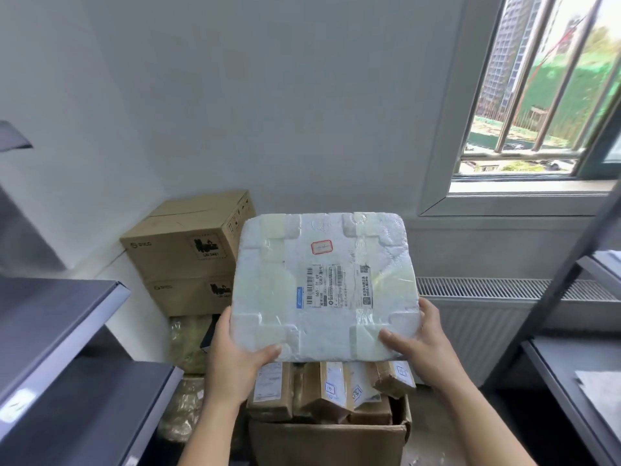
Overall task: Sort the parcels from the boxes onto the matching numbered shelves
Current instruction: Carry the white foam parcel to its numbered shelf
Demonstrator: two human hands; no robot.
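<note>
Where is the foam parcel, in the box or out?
Out: left hand and right hand grip the foam parcel above the box of brown parcels.

The white taped foam parcel (324, 285) hides the fingers of the left hand (235, 359) and right hand (425, 344), and the brown wrapped packets' (324, 390) far ends. Its printed label (336, 285) is illegibly small.
</note>
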